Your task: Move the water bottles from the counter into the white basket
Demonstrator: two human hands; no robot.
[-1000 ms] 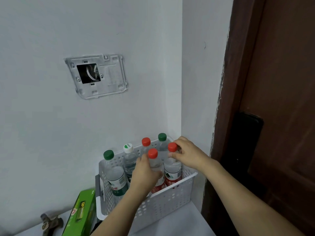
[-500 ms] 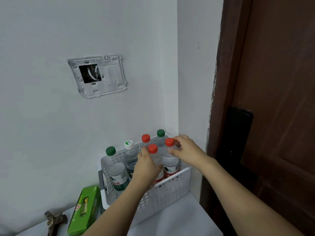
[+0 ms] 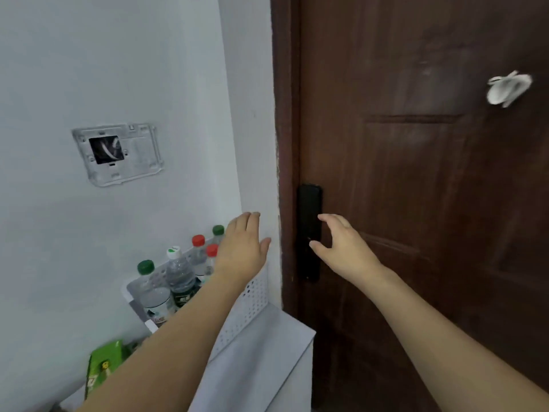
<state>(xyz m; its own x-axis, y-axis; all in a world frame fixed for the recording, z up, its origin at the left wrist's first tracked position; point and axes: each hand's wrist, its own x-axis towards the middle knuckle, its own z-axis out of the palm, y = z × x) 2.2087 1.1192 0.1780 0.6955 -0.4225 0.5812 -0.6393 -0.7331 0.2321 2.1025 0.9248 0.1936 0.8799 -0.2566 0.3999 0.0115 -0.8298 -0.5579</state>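
In the far left corner against the wall, the white basket point(image 3: 252, 295) on the tabletop point(image 3: 267, 352) holds the water bottles point(image 3: 178, 270) upright, at least five caps showing. Both the left hand point(image 3: 242, 248) and the right hand point(image 3: 341, 243) hang above it with loose fingers, gripping nothing. No bottle shows on the bare tabletop (part is hidden by the arms), so the task looks finished.

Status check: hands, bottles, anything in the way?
Left hand and right hand open, holding nothing. Bottles upright in basket. Left forearm hides some bottles.
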